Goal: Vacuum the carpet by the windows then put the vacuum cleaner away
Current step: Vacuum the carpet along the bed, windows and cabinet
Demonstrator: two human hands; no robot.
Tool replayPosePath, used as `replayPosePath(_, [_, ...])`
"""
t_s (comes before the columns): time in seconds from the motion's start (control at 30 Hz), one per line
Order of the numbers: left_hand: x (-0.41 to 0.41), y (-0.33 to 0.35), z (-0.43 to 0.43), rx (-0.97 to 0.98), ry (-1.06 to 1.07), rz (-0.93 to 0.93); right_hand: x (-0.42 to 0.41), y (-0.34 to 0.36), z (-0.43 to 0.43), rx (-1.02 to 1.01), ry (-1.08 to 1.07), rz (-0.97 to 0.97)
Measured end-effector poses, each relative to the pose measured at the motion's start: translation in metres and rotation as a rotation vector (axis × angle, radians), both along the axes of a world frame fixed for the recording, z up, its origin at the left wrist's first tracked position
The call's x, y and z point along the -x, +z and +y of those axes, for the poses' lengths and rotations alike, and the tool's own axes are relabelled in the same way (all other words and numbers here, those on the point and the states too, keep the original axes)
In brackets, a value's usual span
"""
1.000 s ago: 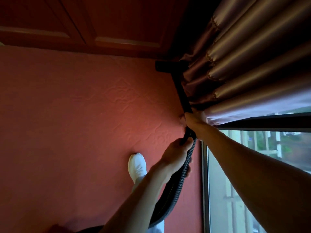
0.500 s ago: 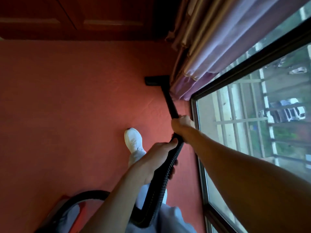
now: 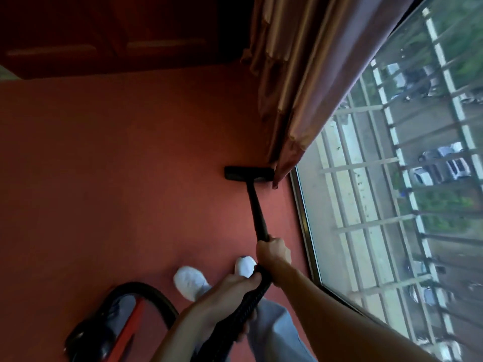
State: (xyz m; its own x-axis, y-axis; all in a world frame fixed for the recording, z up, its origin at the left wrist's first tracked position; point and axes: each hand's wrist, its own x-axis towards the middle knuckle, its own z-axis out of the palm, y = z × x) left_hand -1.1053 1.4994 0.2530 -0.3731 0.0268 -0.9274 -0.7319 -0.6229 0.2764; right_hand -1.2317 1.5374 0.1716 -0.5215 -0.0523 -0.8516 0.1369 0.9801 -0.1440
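A black vacuum floor head (image 3: 248, 173) lies flat on the red carpet (image 3: 130, 178), its right end touching the curtain hem. The black wand (image 3: 257, 210) runs back from it to my right hand (image 3: 273, 250), which grips its near end. My left hand (image 3: 230, 293) holds the ribbed black hose (image 3: 245, 307) just behind. The red and black vacuum body (image 3: 109, 327) sits on the carpet at the lower left, with the hose arching over it.
A tall window (image 3: 392, 205) with a metal frame runs along the right. Purple-brown curtains (image 3: 300, 87) hang at the top right, down to the floor. Dark wooden cabinet doors (image 3: 117, 35) line the far edge of the carpet. My white shoes (image 3: 190, 280) stand near the hose.
The floor head has been pulled back out from under the curtain toward me, along the window. The vacuum body and both my shoes have come into view.
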Motion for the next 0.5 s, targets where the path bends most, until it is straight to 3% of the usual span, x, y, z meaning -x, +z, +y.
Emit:
replayPosePath(0.17, [-0.038, -0.014, 0.028, -0.076, 0.064, 0.074, -0.034, -0.001, 0.037, 0.036, -0.014, 0.025])
replayPosePath(0.37, [-0.086, -0.015, 0.051, -0.151, -0.034, 0.08, -0.086, 0.006, 0.087, 0.029, -0.042, -0.005])
replayPosePath(0.5, [-0.114, 0.0, 0.058, -0.172, -0.069, 0.161, -0.119, 0.022, 0.104, 0.091, -0.181, 0.016])
